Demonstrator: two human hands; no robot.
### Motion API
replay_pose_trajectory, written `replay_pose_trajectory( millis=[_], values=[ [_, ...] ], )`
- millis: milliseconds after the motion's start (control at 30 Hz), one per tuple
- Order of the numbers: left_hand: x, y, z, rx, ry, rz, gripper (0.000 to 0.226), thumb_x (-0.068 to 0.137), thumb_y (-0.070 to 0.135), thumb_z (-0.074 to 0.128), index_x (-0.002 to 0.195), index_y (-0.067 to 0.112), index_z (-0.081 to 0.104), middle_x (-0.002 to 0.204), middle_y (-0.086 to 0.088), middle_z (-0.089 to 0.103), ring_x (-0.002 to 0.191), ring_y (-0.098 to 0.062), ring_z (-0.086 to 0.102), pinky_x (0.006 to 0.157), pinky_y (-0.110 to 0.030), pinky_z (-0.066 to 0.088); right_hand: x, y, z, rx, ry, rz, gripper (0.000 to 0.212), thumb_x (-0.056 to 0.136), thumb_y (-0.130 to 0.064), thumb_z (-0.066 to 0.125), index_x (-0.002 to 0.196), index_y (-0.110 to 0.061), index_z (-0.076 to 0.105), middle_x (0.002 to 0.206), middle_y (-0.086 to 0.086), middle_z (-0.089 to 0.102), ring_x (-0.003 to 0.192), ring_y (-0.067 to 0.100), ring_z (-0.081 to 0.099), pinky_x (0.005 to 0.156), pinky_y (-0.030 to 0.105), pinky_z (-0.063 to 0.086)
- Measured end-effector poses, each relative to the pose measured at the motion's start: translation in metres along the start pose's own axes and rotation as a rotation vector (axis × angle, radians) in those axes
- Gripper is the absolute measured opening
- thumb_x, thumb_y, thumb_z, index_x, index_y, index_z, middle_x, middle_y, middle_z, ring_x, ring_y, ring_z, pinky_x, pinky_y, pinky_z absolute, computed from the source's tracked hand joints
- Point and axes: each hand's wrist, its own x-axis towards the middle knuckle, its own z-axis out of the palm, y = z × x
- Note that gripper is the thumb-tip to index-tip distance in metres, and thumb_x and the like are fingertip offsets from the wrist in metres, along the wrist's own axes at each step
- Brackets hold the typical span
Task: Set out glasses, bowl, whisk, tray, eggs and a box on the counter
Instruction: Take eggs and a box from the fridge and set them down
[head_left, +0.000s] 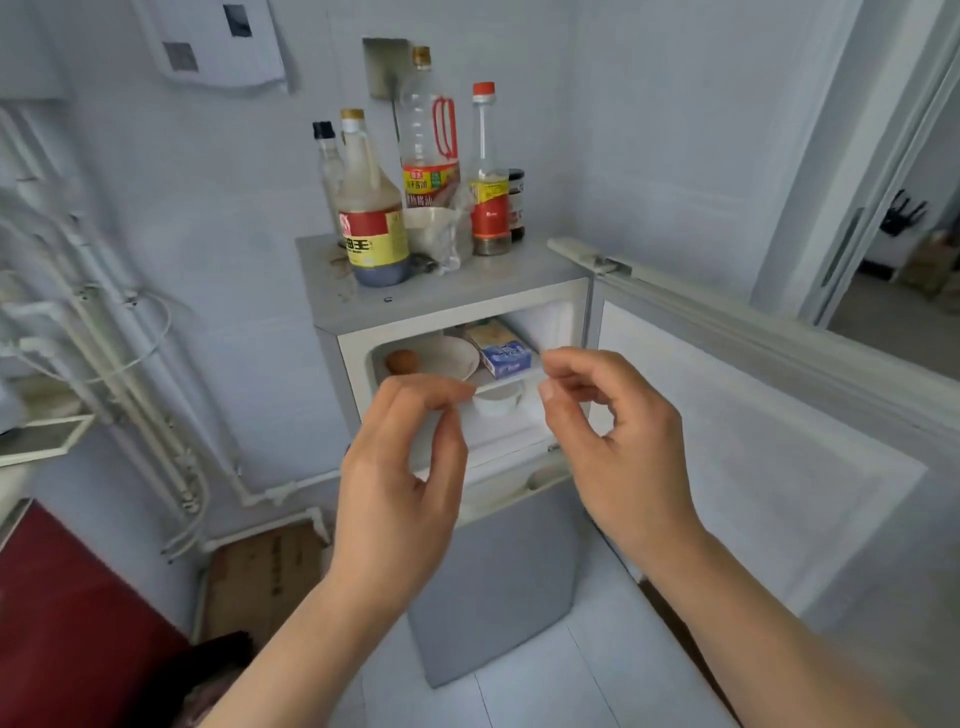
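- Running down the left wall, a bundle of white pipes (104, 338) ends near the floor; a dark red surface (67, 623) fills the lower-left corner.
- Flat cardboard (265, 582) lies on the floor between that red surface and the fridge (493, 582).
- The left hand (405, 478) is raised in front of the open upper compartment. Its fingers (441, 389) are loosely curled, thumb tip near the index tip, and pinch nothing.
- The fridge top carries 4 bottles in a cluster: a slim black-capped bottle (327, 156), a large bottle (371, 228) with a red and yellow label, a tall clear bottle (430, 135) with a red handle, and a red-capped bottle (488, 182).
- Inside the upper compartment, on the shelf, 1 brown egg (401, 361) rests in a shallow white dish (449, 356). The egg sits at the dish's left side, just above the left hand's fingertips in this view.
- A blue and white box (504, 353) stands on the same shelf, just right of the dish. Neither hand touches it.
- Below the shelf, a white cup (497, 402) shows partly between the 2 hands.
- The right hand (618, 436) is raised level with the box. Its fingers (571, 364) are loosely curled, thumb and index tips close together, and hold nothing.
- The compartment door (753, 441) stands swung open to the right, white inner face showing.
- A doorway (909, 260) at the far right opens onto another room.
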Motion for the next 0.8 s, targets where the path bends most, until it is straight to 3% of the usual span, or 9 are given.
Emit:
replay_pose_trajectory(
  millis=[367, 633, 733, 800],
  values=[
    [0.055, -0.126, 0.075, 0.053, -0.046, -0.087, 0.018, 0.088, 0.017, 0.045, 0.095, 0.021, 0.06, 0.093, 0.013, 0.057, 0.09, 0.004, 0.054, 0.077, -0.005, 0.039, 0.072, 0.12, 0.07, -0.097, -0.12, 0.151, 0.019, 0.087, -0.015, 0.061, 0.106, -0.015, 0.063, 0.097, -0.003, 0.063, 0.089, 0.006, 0.056, 0.081, 0.012, 0.044],
    [0.089, -0.206, 0.13, 0.149, -0.112, -0.175, 0.021, 0.087, 0.002, 0.051, 0.097, 0.017, 0.061, 0.093, 0.023, 0.051, 0.088, 0.01, 0.051, 0.079, -0.002, 0.038, 0.111, 0.207, 0.108, -0.15, -0.221, 0.29, 0.026, 0.087, -0.019, 0.06, 0.113, -0.016, 0.06, 0.108, -0.002, 0.062, 0.096, 0.009, 0.054, 0.081, 0.013, 0.039],
    [0.093, -0.235, 0.145, 0.213, -0.095, -0.219, 0.02, 0.088, 0.001, 0.052, 0.096, 0.016, 0.062, 0.091, 0.02, 0.052, 0.086, 0.01, 0.051, 0.074, -0.001, 0.037, 0.122, 0.244, 0.126, -0.18, -0.267, 0.297, 0.03, 0.086, -0.021, 0.061, 0.116, -0.017, 0.058, 0.113, -0.003, 0.059, 0.091, 0.005, 0.05, 0.077, 0.001, 0.034],
    [0.091, -0.252, 0.153, 0.263, -0.074, -0.232, 0.018, 0.088, 0.005, 0.051, 0.096, 0.015, 0.063, 0.09, 0.016, 0.053, 0.085, 0.011, 0.05, 0.072, -0.001, 0.037, 0.129, 0.269, 0.14, -0.216, -0.292, 0.285, 0.033, 0.085, -0.02, 0.063, 0.117, -0.014, 0.057, 0.115, 0.0, 0.057, 0.094, 0.006, 0.047, 0.073, 0.002, 0.032]
  ],
)
